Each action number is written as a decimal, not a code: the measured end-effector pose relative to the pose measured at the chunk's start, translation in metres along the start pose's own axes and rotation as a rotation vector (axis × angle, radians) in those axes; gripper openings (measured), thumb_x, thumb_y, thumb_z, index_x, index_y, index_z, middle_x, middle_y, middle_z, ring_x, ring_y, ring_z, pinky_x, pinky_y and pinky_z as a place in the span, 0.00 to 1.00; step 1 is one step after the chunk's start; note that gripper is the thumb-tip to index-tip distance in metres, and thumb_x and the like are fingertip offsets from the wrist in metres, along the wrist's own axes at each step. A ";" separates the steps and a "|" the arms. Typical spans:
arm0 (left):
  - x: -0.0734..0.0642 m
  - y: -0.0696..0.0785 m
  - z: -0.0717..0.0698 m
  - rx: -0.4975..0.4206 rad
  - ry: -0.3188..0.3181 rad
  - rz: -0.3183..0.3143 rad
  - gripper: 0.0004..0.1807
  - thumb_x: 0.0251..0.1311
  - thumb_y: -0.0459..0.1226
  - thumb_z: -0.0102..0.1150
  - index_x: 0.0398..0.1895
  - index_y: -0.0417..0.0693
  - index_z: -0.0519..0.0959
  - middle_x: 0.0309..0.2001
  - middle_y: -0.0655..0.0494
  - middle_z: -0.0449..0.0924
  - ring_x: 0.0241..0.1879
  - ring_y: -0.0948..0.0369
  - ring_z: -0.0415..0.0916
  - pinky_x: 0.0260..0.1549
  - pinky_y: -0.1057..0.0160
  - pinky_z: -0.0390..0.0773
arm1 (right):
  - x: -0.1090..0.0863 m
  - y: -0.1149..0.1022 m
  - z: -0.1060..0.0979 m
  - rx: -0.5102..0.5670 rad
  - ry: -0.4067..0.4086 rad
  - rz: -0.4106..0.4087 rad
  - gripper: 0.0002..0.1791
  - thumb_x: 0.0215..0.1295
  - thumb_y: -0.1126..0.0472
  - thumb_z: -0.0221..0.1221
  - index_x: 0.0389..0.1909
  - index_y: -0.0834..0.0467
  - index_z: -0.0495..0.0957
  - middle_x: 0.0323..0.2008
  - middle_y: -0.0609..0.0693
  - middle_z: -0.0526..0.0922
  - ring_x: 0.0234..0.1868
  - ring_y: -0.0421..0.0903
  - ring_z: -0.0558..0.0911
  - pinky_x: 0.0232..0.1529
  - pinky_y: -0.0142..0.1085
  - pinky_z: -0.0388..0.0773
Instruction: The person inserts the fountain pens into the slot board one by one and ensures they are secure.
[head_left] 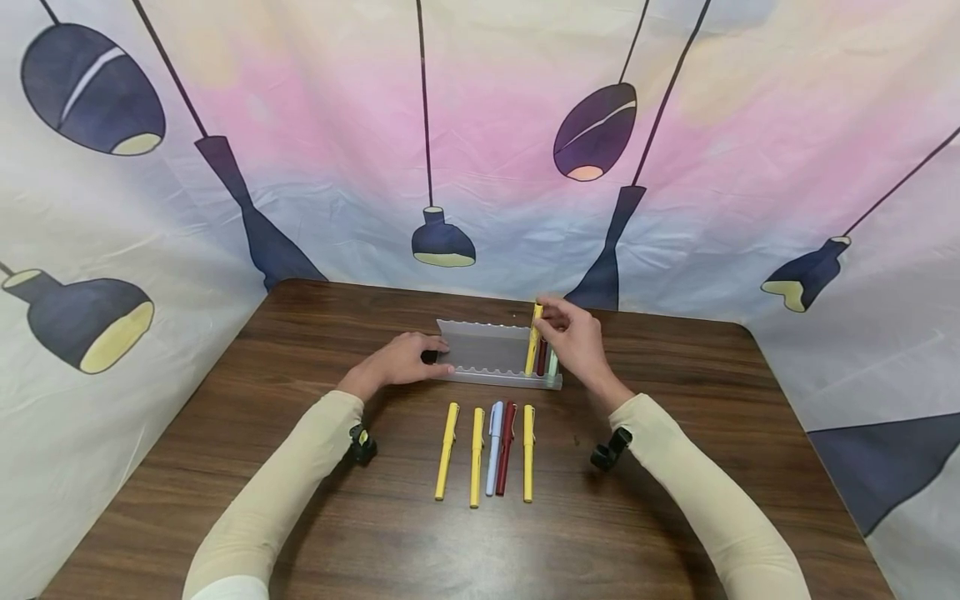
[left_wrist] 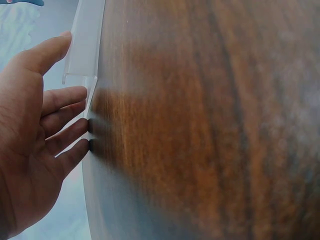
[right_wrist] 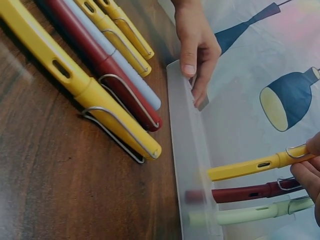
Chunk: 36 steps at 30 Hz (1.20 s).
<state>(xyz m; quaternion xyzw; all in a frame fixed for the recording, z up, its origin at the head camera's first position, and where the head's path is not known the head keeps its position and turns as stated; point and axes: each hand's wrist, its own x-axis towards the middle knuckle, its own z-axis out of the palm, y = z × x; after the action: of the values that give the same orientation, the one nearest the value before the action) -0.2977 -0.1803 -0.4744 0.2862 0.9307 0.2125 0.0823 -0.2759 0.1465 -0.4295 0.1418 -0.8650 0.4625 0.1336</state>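
Observation:
A clear pen stand (head_left: 480, 378) with notched edges stands toward the back of the table. My right hand (head_left: 577, 337) pinches the capped end of a yellow pen (head_left: 532, 352) between thumb and fingers. That pen leans upright at the stand's right part, its lower end at the front ledge. Beside it, a dark red pen (right_wrist: 245, 192) and a light green pen (right_wrist: 245, 215) rest in the stand, partly behind my right hand in the head view. My left hand (head_left: 401, 358) touches the stand's left end, thumb at the front edge, fingers loosely extended (left_wrist: 65, 100).
In front of the stand lie several capped pens side by side: a yellow one (head_left: 446, 454), another yellow one (head_left: 477, 458), a light blue one (head_left: 494, 450), a dark red one (head_left: 506, 450) and a yellow one (head_left: 528, 454). A printed cloth (head_left: 510, 167) hangs behind the wooden table (head_left: 337, 517).

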 end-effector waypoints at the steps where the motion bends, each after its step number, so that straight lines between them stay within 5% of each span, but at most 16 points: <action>1: 0.000 0.000 0.000 0.001 0.000 -0.001 0.34 0.67 0.59 0.60 0.64 0.43 0.80 0.68 0.44 0.75 0.70 0.46 0.69 0.68 0.44 0.69 | 0.000 0.000 0.000 -0.003 -0.003 0.002 0.20 0.71 0.60 0.65 0.62 0.55 0.81 0.46 0.54 0.88 0.45 0.50 0.88 0.40 0.44 0.84; 12: -0.001 0.001 -0.001 0.000 -0.009 -0.011 0.35 0.67 0.59 0.60 0.65 0.44 0.79 0.69 0.44 0.74 0.71 0.44 0.67 0.70 0.42 0.65 | -0.005 0.002 0.003 0.009 -0.019 0.007 0.19 0.70 0.61 0.65 0.61 0.54 0.82 0.45 0.55 0.86 0.44 0.53 0.88 0.36 0.44 0.83; 18: -0.001 0.000 -0.001 0.007 -0.009 -0.015 0.36 0.67 0.60 0.59 0.66 0.44 0.79 0.69 0.44 0.73 0.71 0.44 0.67 0.70 0.42 0.65 | -0.003 0.001 0.001 -0.051 -0.007 -0.023 0.19 0.70 0.60 0.66 0.60 0.54 0.84 0.42 0.53 0.84 0.43 0.51 0.88 0.40 0.46 0.85; 36: -0.001 -0.003 0.001 -0.001 0.000 0.004 0.36 0.67 0.60 0.60 0.66 0.42 0.79 0.69 0.41 0.73 0.70 0.45 0.69 0.68 0.45 0.70 | 0.009 -0.002 0.000 -0.154 -0.008 -0.050 0.16 0.68 0.62 0.67 0.55 0.56 0.86 0.36 0.51 0.84 0.32 0.47 0.82 0.32 0.39 0.75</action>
<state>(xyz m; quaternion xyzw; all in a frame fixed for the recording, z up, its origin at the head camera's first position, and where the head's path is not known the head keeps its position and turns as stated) -0.2984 -0.1823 -0.4763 0.2883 0.9299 0.2133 0.0820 -0.2831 0.1440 -0.4249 0.1548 -0.8946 0.3906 0.1521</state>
